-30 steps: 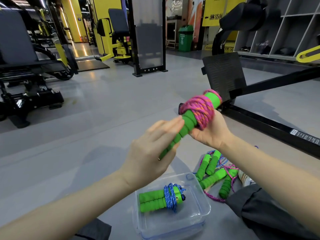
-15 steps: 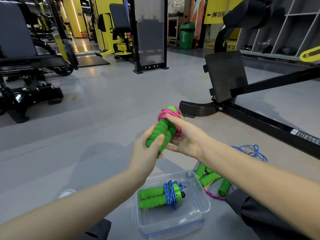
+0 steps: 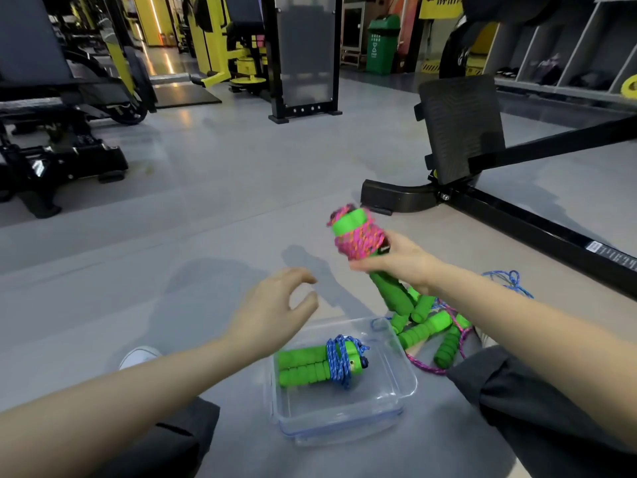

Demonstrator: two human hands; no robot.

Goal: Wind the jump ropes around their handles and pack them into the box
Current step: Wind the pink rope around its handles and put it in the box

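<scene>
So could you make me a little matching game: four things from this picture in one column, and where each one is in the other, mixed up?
1. pink-wound rope
2. blue-wound rope
3. unwound ropes
4. left hand

a. on the floor beside the box
b. gripped by the right hand
c. in the air, holding nothing
d. lying inside the box

Pairs: 1-b, 2-d, 3-a, 4-c.

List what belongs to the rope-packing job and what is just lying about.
Part of the job:
pink-wound jump rope, held in the right hand
blue-wound jump rope in the clear box
loose ropes on the floor beside the box
left hand, empty

Just lying about:
green bin
black footplate machine
yellow gym machines
shelving
</scene>
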